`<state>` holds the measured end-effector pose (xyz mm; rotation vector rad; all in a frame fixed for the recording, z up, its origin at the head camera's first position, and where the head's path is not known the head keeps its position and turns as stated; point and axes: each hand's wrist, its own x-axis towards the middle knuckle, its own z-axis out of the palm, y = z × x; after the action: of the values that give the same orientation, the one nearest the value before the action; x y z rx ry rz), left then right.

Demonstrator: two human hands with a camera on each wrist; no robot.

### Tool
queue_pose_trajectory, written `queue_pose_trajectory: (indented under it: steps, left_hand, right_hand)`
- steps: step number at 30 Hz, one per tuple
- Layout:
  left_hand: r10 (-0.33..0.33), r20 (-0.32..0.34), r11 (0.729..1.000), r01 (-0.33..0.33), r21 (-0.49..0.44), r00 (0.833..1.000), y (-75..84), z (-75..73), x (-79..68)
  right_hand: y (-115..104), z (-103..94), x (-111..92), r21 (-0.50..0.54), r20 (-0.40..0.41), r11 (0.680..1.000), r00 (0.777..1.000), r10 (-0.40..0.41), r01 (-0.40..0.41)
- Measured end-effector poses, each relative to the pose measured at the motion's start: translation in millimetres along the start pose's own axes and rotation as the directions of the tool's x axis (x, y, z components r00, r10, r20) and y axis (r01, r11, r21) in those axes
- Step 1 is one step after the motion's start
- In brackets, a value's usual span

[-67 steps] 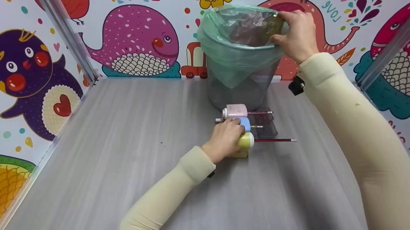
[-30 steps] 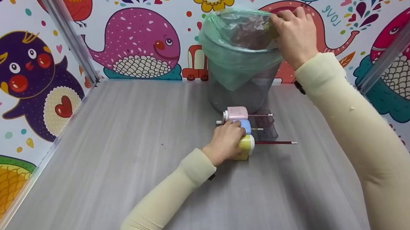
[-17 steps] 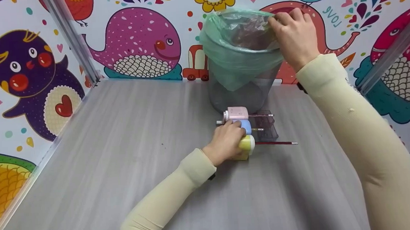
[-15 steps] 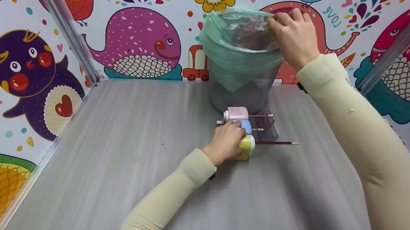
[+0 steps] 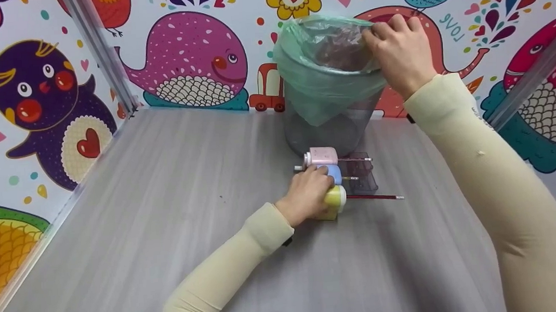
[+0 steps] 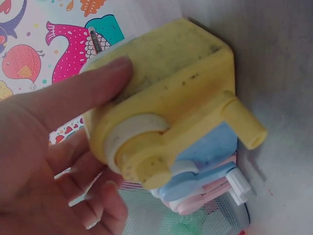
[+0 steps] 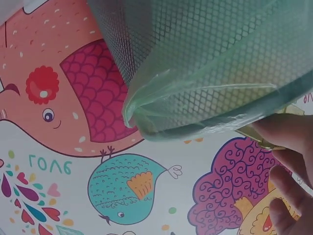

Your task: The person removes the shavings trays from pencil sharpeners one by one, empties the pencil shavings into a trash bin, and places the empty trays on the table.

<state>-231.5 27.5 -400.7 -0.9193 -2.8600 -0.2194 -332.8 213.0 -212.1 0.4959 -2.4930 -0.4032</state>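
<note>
Three hand-crank pencil sharpeners stand in a row: a pink sharpener (image 5: 323, 156), a blue sharpener (image 5: 335, 173) and a yellow sharpener (image 6: 171, 83). My left hand (image 5: 307, 195) grips the yellow one, thumb on its side in the left wrist view. A red pencil (image 5: 374, 197) sticks out of it; shorter pencil ends show at the other two. Over the right rim of a mesh waste bin (image 5: 327, 129), lined with a green bag (image 5: 322, 93), my right hand (image 5: 399, 54) holds a yellowish see-through shavings drawer (image 7: 259, 136). The hand hides most of that drawer in the head view.
Two clear dark drawers (image 5: 364, 182) lie right of the sharpeners, partly under the pencils. The bin stands close to the patterned back wall (image 5: 195, 60). Metal posts (image 5: 100, 56) mark the corners of the grey table (image 5: 166, 220).
My right hand has turned over at the bin's rim and shifted slightly left, so the drawer that showed earlier is now mostly hidden. My left hand keeps its grip on the yellow sharpener.
</note>
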Motion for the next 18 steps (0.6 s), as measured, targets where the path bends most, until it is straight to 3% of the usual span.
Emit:
queue_pose_trajectory:
  steps: [9,18]
  left_hand:
    - [0.010,-0.027,1.000,-0.010,0.012,1.000,0.4,-0.3,-0.8]
    - [0.000,-0.010,1.000,0.000,0.006,1.000,0.7,0.3,-0.8]
  right_hand:
    - [2.1,-1.3,-1.0,-0.008,-0.010,1.000,1.000,0.012,-0.012]
    - [-0.1,-1.9,-4.2,-0.014,-0.005,1.000,1.000,0.027,-0.027]
